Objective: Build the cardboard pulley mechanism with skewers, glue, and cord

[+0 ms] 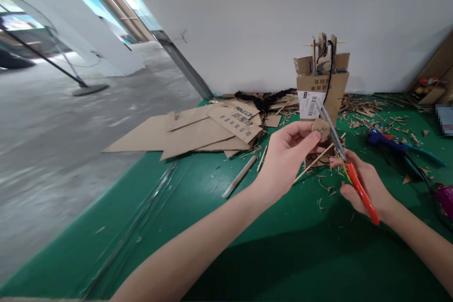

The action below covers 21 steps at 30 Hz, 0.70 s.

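Between the thumb and fingers of my left hand (288, 153) is a small round cardboard disc (319, 127). My right hand (366, 181) holds scissors (359, 188) with orange-red handles, their blades pointing up and slightly left beside the disc's right edge. A thin wooden stick (314, 163) slants just below the disc, near both hands; I cannot tell what supports it. Behind the hands stands an upright cardboard box (338, 87) with a white label. On its top, a cardboard wheel (322, 46) sits on a stick between two uprights, with a black cord hanging down.
Flat cardboard pieces (198, 132) lie left of the box, with black tangled string (264, 101) behind them. Cardboard scraps (368, 106) litter the back right. A blue glue gun (385, 141) and teal-handled pliers (424, 153) lie at right. A whitish stick (239, 177) rests on the green table (170, 236).
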Motion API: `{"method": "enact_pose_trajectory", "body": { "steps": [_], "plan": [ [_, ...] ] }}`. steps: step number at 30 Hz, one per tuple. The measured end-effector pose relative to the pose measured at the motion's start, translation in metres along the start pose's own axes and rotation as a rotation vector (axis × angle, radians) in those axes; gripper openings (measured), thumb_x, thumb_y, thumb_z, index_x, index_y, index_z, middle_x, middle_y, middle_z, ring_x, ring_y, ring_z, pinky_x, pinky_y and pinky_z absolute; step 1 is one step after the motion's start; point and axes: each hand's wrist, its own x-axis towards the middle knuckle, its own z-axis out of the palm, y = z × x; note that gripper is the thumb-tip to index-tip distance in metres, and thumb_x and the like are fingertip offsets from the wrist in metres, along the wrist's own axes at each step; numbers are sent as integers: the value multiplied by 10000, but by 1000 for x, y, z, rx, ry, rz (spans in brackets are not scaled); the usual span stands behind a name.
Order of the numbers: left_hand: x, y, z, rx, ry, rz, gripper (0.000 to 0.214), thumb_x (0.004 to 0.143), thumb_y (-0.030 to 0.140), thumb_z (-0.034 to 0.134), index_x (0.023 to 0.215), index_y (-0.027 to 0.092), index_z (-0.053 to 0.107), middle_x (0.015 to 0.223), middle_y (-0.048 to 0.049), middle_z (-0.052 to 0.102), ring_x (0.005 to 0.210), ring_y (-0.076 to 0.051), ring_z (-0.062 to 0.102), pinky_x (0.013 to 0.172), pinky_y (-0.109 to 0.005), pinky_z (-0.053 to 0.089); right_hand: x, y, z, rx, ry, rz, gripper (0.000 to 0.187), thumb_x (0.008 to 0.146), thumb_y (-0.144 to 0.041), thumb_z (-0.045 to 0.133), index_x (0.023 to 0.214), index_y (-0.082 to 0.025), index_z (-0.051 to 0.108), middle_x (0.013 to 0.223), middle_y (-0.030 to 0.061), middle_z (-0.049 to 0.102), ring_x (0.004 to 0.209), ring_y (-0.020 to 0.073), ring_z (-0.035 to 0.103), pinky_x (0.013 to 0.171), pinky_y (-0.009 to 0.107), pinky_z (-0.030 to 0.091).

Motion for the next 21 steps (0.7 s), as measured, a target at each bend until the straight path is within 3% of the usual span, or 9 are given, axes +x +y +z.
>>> {"method": "enact_pose_trajectory", "body": {
  "steps": [5,11,14,21],
  "plan": [
    [3,-5,-5,51,3,20,144,750,264,817,864,182,785,887,-49,784,770,-127,695,721,-233,581,0,2,-1,-74,-7,16,752,896,-749,431,1283,-116,556,1114,190,714,995,306,722,834,392,574],
    [1,-5,-4,45,1,-10,118,765,233,798,855,162,774,856,-45,776,761,-119,701,753,-232,587,2,-1,-1,-229,22,117,475,962,-573,416,1135,-154,560,656,33,691,558,229,682,552,319,521],
    [0,-4,-1,17,-26,-12,125,784,230,775,883,156,753,871,-39,760,825,-150,732,824,-280,604,3,0,-3,-214,67,157,407,952,-531,447,1115,-173,551,598,7,677,500,219,679,539,308,525],
    [1,0,-1,-6,10,-4,189,775,192,768,931,173,664,862,-6,697,836,-158,727,736,-274,612,3,6,-2,-49,41,64,563,880,-608,524,1239,-175,547,988,130,751,949,298,755,732,352,601]
  ]
}}
